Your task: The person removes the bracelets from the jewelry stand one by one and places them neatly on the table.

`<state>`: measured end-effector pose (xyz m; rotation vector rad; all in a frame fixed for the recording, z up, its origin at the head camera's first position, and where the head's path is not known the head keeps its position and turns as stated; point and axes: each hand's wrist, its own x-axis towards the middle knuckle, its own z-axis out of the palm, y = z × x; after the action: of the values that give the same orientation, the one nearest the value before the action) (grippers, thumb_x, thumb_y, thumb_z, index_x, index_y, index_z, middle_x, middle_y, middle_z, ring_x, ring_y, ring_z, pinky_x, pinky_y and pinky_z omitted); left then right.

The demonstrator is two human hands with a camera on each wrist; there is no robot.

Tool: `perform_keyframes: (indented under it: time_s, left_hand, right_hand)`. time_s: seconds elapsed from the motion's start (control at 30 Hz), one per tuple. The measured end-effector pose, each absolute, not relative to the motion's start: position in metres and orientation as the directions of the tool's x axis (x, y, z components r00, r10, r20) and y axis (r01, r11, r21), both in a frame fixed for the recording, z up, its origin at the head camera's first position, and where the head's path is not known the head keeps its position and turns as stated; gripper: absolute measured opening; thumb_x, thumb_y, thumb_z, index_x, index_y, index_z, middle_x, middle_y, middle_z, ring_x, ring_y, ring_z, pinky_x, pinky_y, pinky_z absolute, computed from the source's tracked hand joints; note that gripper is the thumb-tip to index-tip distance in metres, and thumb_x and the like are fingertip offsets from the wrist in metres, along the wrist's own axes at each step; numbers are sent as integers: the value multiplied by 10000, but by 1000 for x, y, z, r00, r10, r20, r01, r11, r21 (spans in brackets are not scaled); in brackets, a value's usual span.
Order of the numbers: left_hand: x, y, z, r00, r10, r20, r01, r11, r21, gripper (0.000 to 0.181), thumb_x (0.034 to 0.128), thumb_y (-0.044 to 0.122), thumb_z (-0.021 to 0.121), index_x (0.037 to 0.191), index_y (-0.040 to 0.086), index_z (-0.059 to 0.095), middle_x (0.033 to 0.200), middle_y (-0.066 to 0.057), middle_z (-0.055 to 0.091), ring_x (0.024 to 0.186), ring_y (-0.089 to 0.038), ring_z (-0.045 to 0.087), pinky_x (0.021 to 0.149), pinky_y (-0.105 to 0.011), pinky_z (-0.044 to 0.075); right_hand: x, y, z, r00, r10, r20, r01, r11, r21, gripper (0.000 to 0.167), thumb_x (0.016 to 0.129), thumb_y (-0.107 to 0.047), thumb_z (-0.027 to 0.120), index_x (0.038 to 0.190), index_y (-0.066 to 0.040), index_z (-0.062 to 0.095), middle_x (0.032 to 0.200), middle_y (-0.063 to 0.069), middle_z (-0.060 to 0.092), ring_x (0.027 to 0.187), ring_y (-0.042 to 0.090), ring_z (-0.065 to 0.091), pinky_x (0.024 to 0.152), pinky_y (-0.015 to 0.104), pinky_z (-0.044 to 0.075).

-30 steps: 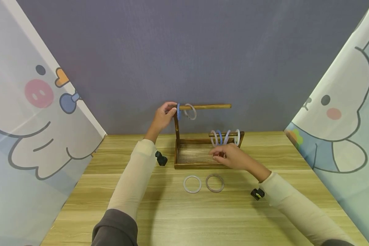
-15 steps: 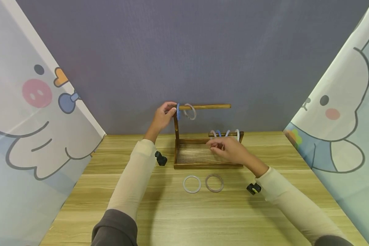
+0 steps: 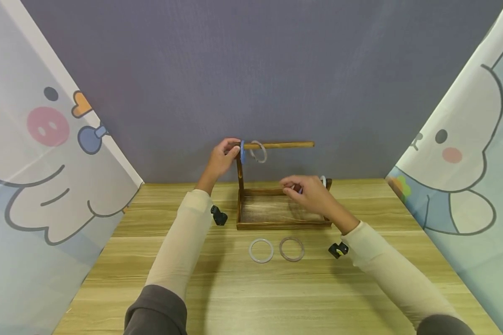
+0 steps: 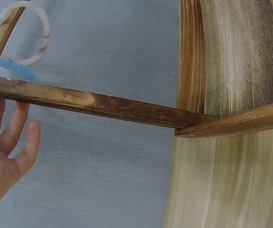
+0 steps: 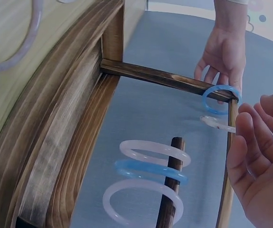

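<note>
Near the relaxed, empty right grip [image 3: 312, 191] hang bangles [image 5: 150, 167]; left grip [image 3: 222, 159] grasps the wooden bangle stand [image 3: 283, 226], its length running rightward.

A brown wooden stand [image 3: 282, 226] sits upright, the left hand [image 3: 222, 160] gripping its top corner. On its upper bar [image 3: 293, 144] hang a blue bangle [image 3: 242, 153] near that corner and, just beside it, a whitish, brown-streaked bangle [image 3: 265, 153]. The lower bar [image 5: 164, 213] carries a pale pink bangle [image 5: 125, 148] nearest its free end, then a light-blue bangle [image 5: 123, 168], a lavender bangle [image 5: 107, 202] and a white bangle [image 3: 323, 179]. The right hand [image 3: 308, 190], fingers bent, hovers beside them. A clear-white bangle [image 3: 261, 262] and a grey-brown bangle [image 3: 291, 260] lie flat in front, apart.
</note>
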<state>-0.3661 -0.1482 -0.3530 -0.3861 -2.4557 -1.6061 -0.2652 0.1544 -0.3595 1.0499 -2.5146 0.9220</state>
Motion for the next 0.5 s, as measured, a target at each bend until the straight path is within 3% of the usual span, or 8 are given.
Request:
perform_keyframes:
  time_s: [0.5]
  left_hand:
    - [-365,-148,-352,-948,124,292,317,394,862,349,1062,351,550,1385,223,582,1371,-139,622,1145,-307,680,969,-482,552]
  right_hand:
    - [-277,144,-351,-767,-418,487,-640,559,-527,240,1007,-156,648,1219,-74,724,1011,92,771,739,184,704,509,242,461]
